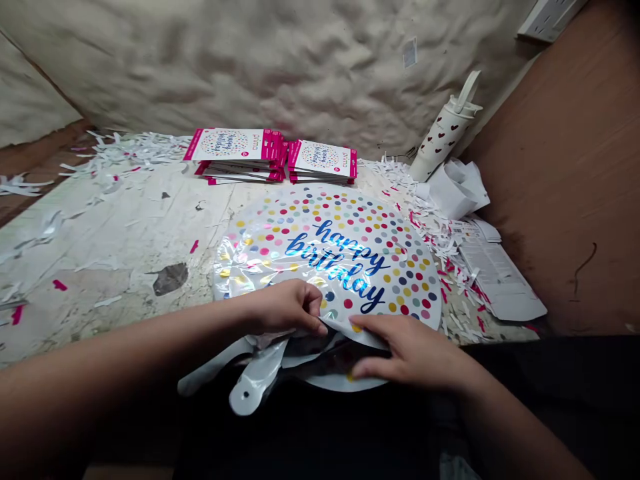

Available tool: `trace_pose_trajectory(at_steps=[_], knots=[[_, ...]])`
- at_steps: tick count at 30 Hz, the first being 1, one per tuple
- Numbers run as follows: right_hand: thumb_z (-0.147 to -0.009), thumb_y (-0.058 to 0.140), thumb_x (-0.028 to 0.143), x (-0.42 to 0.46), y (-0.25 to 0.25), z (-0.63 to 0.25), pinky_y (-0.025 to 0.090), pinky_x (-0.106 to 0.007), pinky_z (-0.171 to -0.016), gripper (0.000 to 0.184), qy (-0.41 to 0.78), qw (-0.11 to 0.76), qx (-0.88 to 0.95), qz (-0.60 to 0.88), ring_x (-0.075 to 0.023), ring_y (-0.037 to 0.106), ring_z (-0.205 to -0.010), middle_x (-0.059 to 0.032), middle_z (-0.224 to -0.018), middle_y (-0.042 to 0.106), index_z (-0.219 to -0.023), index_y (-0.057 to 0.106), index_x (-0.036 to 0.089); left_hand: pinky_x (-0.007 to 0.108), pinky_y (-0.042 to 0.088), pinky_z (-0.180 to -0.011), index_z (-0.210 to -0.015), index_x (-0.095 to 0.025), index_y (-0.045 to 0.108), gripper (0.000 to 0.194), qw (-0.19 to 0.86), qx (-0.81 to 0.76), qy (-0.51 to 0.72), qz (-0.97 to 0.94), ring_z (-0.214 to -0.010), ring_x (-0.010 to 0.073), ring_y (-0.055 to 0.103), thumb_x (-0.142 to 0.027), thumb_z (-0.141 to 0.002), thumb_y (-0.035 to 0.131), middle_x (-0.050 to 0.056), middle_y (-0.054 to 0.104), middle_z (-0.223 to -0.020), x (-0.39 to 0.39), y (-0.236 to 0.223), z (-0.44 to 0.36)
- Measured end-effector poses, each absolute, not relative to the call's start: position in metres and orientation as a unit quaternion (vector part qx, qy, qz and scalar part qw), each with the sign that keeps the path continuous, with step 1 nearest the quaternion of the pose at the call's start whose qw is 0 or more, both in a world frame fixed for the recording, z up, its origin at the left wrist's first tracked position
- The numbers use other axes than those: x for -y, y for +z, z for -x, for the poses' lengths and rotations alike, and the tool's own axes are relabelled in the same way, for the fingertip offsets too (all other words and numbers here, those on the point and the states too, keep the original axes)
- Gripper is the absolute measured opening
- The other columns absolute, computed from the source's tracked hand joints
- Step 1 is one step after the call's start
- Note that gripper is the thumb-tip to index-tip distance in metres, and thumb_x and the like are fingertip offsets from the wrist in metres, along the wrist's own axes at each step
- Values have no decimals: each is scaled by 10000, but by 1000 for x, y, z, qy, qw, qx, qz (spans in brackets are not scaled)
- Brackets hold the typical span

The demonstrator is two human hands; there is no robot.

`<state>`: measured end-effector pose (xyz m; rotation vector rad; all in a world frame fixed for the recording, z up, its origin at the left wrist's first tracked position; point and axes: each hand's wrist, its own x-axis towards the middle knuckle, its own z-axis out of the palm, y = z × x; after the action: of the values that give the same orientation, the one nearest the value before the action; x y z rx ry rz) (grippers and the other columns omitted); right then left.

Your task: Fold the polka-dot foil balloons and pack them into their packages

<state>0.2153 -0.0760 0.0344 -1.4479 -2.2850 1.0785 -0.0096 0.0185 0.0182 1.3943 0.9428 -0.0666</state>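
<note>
A round, flat foil balloon (345,220) with coloured dots and blue "happy birthday" lettering lies at the front of the table. Another layer shows below its near edge, so more than one balloon may be stacked. At that edge my left hand (293,307) pinches the foil between thumb and fingers. My right hand (410,350) has its thumb and fingers on either side of the lifted rim, a little to the right. Toward the lower left, two pale tails hang over the table edge; the nearer tail (255,383) has a small hole.
Two stacks of pink-and-white packets, a left stack (233,145) and a right stack (323,160), stand by the wall. A white tumbler with hearts (445,133) leans near a paper roll (457,190). Shredded paper (145,150) litters the table; printed sheets (497,273) lie at right.
</note>
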Motion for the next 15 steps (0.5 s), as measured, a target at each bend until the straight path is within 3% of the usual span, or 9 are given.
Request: trace_pose_trajectory(at_steps=[3, 5, 6, 8, 10, 15], knots=[[-868, 490, 358, 67, 29, -186, 460, -248, -646, 208, 308, 143, 789, 512, -163, 626, -701, -31, -792, 676, -913, 639, 220, 193, 252, -419, -607, -187, 445, 277, 570, -411, -34, -711, -442, 85, 374, -363, -649, 654, -76, 425, -485, -10, 28, 2], [-887, 441, 279, 64, 22, -175, 430, -236, -611, 213, 281, 170, 787, 522, -142, 586, -636, -19, -703, 636, -783, 609, 200, 209, 326, -467, -717, -192, 517, 85, 447, -388, -24, -805, -517, 120, 477, -271, -734, 544, -40, 526, -582, -1, 37, 10], [-889, 430, 255, 63, 18, -172, 422, -233, -606, 217, 279, 189, 781, 526, -136, 573, -627, -14, -685, 619, -755, 591, 197, 226, 374, -519, -820, -195, 554, 93, 380, -379, -18, -843, -592, 147, 536, -209, -749, 495, -11, 589, -671, 5, 40, 20], [-890, 421, 235, 62, 15, -174, 417, -227, -608, 200, 289, 235, 761, 531, -131, 564, -637, -7, -688, 602, -757, 566, 197, 282, 445, -664, -1094, -197, 533, 373, 269, -369, -9, -890, -777, 201, 605, -106, -754, 412, 58, 658, -904, 16, 45, 48], [-895, 412, 237, 63, 15, -178, 413, -220, -590, 195, 295, 282, 735, 542, -124, 553, -624, 0, -675, 580, -758, 546, 199, 331, 444, -826, -1282, -213, 422, 543, 203, -362, 11, -910, -963, 221, 597, -50, -769, 346, 92, 620, -1130, 21, 45, 78], [-879, 415, 216, 75, 17, -179, 451, -235, -605, 157, 261, 344, 729, 531, -135, 571, -631, -17, -689, 596, -802, 551, 202, 477, 250, -1057, -1395, -267, 271, 662, 105, -392, 90, -910, -1289, 311, 343, -243, -784, 526, 89, 391, -1413, 15, 34, 108]])
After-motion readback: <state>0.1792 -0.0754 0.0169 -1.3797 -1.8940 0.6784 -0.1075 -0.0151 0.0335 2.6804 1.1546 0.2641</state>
